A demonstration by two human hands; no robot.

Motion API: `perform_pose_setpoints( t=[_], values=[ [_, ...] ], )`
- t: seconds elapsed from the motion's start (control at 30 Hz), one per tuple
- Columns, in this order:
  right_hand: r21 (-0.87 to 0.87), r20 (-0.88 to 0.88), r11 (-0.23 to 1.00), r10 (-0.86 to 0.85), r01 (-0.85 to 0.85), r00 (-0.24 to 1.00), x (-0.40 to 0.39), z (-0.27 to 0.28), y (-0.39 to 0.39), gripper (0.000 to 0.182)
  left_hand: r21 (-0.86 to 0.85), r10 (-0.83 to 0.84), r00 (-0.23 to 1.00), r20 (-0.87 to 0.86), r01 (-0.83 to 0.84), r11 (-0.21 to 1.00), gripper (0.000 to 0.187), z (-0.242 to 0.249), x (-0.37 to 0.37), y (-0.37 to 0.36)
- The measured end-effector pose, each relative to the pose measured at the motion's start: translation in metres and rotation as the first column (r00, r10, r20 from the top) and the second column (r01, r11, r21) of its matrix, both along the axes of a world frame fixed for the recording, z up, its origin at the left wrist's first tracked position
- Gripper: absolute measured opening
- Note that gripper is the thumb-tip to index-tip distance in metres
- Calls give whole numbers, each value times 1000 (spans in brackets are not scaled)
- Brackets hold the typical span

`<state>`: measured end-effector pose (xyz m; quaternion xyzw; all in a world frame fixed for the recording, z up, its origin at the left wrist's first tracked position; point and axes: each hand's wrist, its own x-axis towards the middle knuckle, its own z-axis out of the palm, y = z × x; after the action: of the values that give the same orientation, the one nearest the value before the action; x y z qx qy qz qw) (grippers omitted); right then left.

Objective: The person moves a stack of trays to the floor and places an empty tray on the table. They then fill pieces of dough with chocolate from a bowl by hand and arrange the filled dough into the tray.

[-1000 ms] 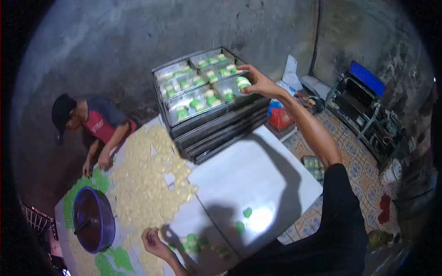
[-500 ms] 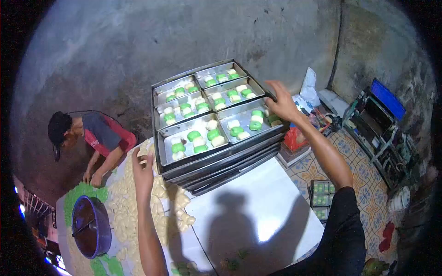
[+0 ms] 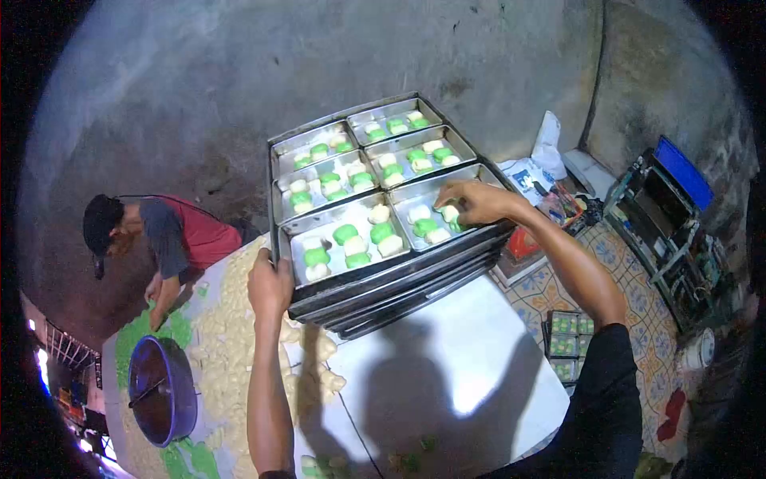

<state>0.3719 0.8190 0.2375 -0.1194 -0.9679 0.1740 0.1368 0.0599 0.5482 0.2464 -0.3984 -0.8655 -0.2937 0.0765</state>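
A rectangular metal baking tray frame [image 3: 345, 281], divided into several pans, tops a stack of dark trays [image 3: 431, 289]. Green and pale dough pieces [image 3: 357, 245] lie in rows inside the pans. At the near left corner my left hand [image 3: 270, 283] is closed on the tray's rim. My right hand [image 3: 481, 201] reaches into the near right pan, its fingers bent and pinched on a dough piece [image 3: 449, 214], which they partly cover. Other green and pale pieces sit just left of those fingers in the same pan.
Cut pale dough [image 3: 219, 319] and green dough [image 3: 171, 331] spread over the left of the white table [image 3: 447, 359], beside a purple basin [image 3: 191, 391]. A co-worker [image 3: 191, 231] bends over the green dough. More filled trays [image 3: 564, 343] rest on the tiled floor near a machine [image 3: 662, 215].
My right hand has moved from the tray's right edge left into the near right pan, onto the dough. My left hand has come to the tray's near left corner and closed on it.
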Motion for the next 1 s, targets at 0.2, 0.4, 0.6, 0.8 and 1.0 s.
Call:
perform_pose_setpoints(
  t=[0.2, 0.4, 0.6, 0.8, 1.0],
  values=[
    [57, -337, 953, -262, 297, 905, 24, 29, -22, 49, 67, -119, 946, 302, 103, 992, 36, -6, -33, 12],
    [46, -12, 670, -741, 741, 671, 36, -9, 72, 40, 95, -116, 980, 164, 102, 990, 31, -33, -67, 44],
    [-183, -90, 663, -747, 726, 659, 56, 68, 37, 27, 268, -383, 886, 261, 314, 911, 8, 23, -71, 16],
    [-280, -175, 732, -675, 621, 717, 96, 76, -35, 30, 327, -317, 906, 280, 221, 919, 29, 50, 8, -70],
    [-405, -171, 571, -814, 714, 554, 116, 100, -127, 18, 375, -378, 845, 378, 233, 897, 36, 68, 24, -93]
  ],
)
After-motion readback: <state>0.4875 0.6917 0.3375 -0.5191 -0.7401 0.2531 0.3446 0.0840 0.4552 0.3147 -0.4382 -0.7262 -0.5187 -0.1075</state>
